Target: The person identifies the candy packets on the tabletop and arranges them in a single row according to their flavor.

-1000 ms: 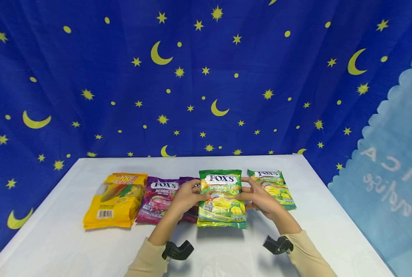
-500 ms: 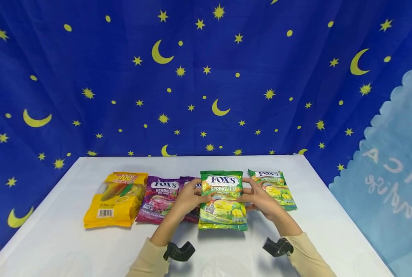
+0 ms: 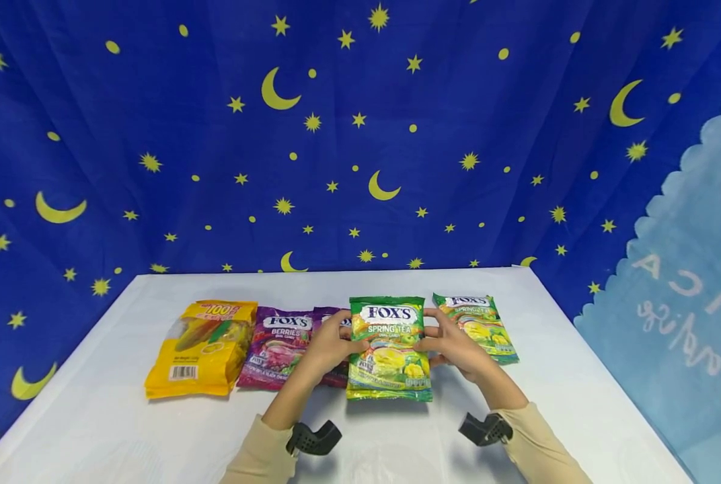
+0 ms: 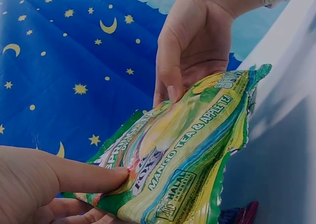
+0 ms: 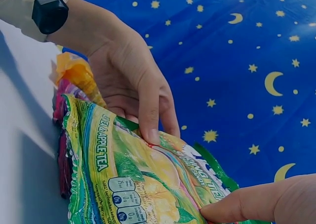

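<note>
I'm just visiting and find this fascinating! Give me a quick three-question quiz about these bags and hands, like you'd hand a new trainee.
1. True or false: in the head view, the yellow barcoded bag lies farthest left of all the bags.
2. Fill in the blank: the purple Fox's bag next to it has the flavour word ____ printed under the brand name.
3. Choose one: what do the left hand and right hand hold between them?
A) the yellow barcoded bag
B) the purple Fox's bag
C) a green Fox's Spring Tea bag

Key: 1. True. 2. Berries. 3. C.
</note>
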A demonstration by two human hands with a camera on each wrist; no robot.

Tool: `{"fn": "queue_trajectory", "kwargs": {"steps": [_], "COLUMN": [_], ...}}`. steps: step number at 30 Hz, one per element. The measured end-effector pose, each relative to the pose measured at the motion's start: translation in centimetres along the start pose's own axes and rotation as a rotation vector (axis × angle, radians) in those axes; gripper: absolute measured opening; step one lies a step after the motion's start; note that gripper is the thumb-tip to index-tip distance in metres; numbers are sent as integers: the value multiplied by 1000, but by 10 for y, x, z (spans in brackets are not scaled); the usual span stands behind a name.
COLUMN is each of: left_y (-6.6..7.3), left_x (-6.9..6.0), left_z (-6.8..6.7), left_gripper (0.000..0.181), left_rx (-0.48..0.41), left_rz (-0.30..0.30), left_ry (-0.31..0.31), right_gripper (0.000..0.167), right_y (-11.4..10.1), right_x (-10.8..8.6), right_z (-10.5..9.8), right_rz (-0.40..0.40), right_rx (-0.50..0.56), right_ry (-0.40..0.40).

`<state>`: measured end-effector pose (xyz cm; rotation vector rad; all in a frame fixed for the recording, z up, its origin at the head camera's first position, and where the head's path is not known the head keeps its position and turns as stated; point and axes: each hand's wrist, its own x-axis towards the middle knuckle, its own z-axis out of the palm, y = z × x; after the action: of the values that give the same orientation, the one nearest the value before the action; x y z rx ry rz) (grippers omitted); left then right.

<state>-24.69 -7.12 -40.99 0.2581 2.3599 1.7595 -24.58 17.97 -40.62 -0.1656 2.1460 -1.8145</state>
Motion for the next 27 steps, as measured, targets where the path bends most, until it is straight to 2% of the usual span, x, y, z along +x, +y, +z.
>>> {"fn": "queue_trajectory", "kwargs": {"steps": [9,22,27], "left_y": [1,1,-3], "left_x": [-1,-2,-2], "left_z": [-1,2,1], "left_gripper": [74,73,58], "left_rx": [84,54,6], "left_rz": [10,12,21], "left_ry": [11,7,-10], "right_gripper": [79,81,80], "right_y": [-2,-7,-6], "right_x": [-2,-3,-3], "right_z": [0,-1,-1], "right_rz": [12,25,23], "right_rx": [-8,-40,-49], "right_ry": [16,45,53]}}
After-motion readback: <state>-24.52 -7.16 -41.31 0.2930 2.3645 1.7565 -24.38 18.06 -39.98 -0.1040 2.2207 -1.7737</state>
